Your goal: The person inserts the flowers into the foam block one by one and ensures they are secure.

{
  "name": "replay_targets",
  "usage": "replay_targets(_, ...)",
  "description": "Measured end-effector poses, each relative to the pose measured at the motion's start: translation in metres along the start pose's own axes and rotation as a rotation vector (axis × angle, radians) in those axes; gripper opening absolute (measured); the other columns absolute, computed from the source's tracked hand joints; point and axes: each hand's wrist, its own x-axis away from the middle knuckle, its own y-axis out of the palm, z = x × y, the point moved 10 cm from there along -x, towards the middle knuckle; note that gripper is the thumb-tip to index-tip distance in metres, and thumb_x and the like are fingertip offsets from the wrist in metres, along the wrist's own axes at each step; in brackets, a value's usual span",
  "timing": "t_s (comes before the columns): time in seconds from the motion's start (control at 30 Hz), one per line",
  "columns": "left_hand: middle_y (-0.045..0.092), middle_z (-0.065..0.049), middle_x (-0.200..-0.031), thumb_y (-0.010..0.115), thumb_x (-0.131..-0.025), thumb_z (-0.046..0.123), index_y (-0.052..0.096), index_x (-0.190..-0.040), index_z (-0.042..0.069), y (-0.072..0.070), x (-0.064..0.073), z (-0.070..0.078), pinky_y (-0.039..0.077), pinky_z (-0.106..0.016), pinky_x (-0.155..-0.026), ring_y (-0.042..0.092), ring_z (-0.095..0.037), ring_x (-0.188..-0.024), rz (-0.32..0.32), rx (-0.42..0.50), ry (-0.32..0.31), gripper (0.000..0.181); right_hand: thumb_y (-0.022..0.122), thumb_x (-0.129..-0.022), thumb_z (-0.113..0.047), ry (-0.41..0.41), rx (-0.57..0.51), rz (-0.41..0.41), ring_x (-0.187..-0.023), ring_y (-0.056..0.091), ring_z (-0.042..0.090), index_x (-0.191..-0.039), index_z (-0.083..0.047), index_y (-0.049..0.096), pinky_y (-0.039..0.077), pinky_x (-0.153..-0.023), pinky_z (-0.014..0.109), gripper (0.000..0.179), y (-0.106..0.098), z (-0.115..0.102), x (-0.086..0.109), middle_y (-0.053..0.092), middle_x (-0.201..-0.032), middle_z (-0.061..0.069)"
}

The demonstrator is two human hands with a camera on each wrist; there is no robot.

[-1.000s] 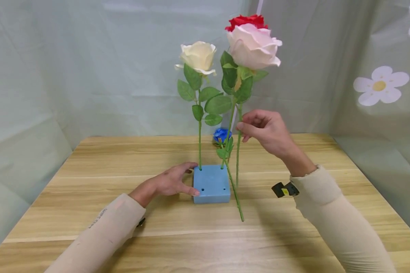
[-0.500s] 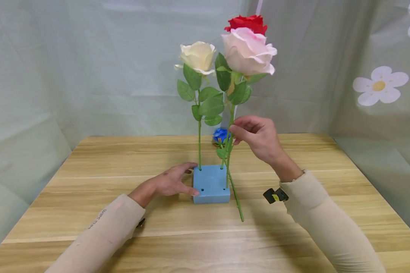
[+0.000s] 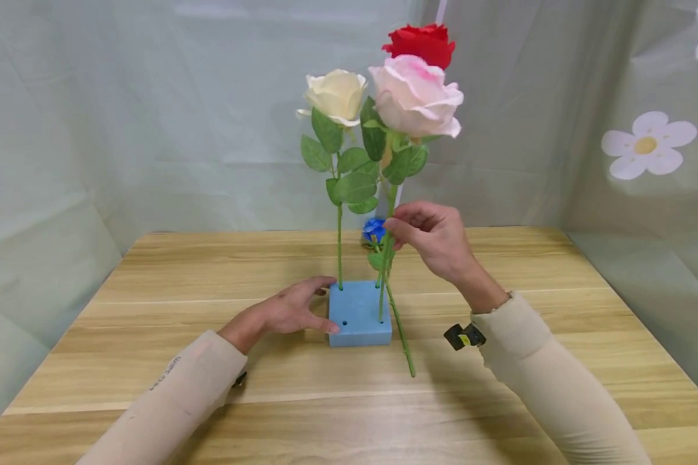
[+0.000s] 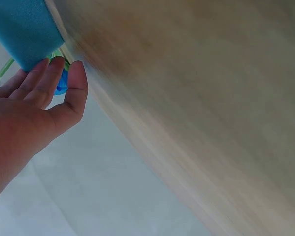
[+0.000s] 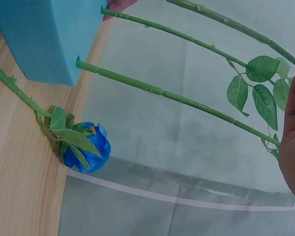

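Observation:
In the head view, my right hand (image 3: pixel 433 242) pinches the stem of a pale pink rose (image 3: pixel 415 97) between thumb and fingers. The stem's lower end meets the front-right hole of a light blue block (image 3: pixel 357 303); I cannot tell whether it is inside. A cream rose (image 3: pixel 336 97) and a red rose (image 3: pixel 423 45) stand in the back holes. My left hand (image 3: pixel 291 307) rests against the block's left side, fingers and thumb spread; in the left wrist view the fingertips (image 4: pixel 56 64) touch the block (image 4: pixel 24 29).
A blue rose (image 5: pixel 88 150) lies on the wooden table (image 3: pixel 209 400) behind and right of the block, its stem (image 3: pixel 404 342) reaching toward me. The block's front-left hole (image 3: pixel 345 323) shows. Pale curtains (image 3: pixel 227 129) hang behind the table.
My right hand has moved left and slightly down with the pink rose, bringing its stem's end from beside the block to the front-right hole. My left hand has stayed put.

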Motion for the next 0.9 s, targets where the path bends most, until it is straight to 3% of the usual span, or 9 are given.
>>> replay_targets(0.27,0.039,-0.015,-0.154,0.086,-0.079,0.035,0.032,-0.153,0.001,-0.001,0.001,-0.001,0.035,-0.052,-0.112,0.039,-0.036,-0.139,0.004,-0.003,-0.017,0.098,0.064,-0.087,0.014,-0.007,0.009,-0.006,-0.058,0.066,0.024,-0.093,0.018,0.066,0.058,-0.061,0.033,0.007,0.000,0.000,0.001,0.071,-0.076,-0.002)
replay_targets(0.9,0.040,-0.015,-0.153,0.086,-0.080,0.035,0.032,-0.153,0.000,0.001,0.001,0.004,0.035,-0.051,-0.112,0.040,-0.036,-0.138,0.011,-0.019,-0.012,0.098,0.062,-0.087,0.015,0.004,-0.050,-0.017,-0.062,0.067,0.013,-0.093,0.022,0.062,0.058,-0.061,0.029,0.009,-0.004,0.008,0.014,0.072,-0.080,-0.002)
